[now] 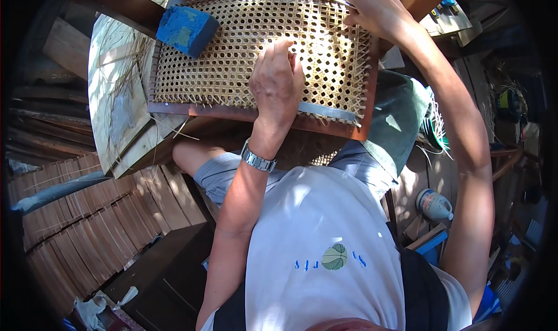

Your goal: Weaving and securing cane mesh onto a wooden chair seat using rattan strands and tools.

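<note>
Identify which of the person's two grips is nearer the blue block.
The left grip, over the cane panel with a silver wristwatch behind it; the right grip, holding a slim tool by the panel's corner, is farther from the blue block.

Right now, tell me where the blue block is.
In the head view, the blue block is at the upper left, over the upper-left corner of the woven cane panel, beside a dark wooden bar.

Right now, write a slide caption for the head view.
Left hand over a woven cane panel; right hand holding a slim tool at its far edge.
</note>
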The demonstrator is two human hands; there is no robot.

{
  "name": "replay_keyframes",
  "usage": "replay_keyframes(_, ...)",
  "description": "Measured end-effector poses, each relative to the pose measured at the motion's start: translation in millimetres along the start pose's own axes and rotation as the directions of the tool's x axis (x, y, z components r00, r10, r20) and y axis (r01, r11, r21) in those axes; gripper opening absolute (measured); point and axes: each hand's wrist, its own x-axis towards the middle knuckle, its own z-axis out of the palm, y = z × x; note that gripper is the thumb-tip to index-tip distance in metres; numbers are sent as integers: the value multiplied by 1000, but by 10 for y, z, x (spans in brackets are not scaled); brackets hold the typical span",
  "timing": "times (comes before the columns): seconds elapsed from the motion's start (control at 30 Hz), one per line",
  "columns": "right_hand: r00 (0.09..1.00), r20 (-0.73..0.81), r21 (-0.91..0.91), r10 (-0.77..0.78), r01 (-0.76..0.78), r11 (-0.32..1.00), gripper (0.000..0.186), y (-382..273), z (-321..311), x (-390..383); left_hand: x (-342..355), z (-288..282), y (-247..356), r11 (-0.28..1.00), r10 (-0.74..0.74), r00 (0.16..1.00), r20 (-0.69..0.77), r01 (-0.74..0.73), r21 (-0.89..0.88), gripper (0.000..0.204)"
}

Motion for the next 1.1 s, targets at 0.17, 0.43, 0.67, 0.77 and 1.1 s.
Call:
replay_keyframes(0.17,965,-255,59,54,-40,997,25,-251,131,-334,474,107,-115,956,256,963,81,-239,-171,20)
replay_keyframes(0.43,738,-591,478,324,-2,878,24,-289,605,-493,1109,425,-297,937,165,739,653,89,-337,26)
replay_keyframes(0.67,713,-640,395,288,-17,919,22,-353,472,-569,1144,492,-116,953,136,737,662,86,-292,27)
replay_keyframes(0.77,618,-775,249,136,100,963,23,-238,200,-611,1153,379,29,887,146,773,618,173,-427,28)
replay_keyframes(1.1,991,-87,352,103,-66,934,24,-226,-169,-950,1036,-27,-143,644,-142,762,631,556,-526,23)
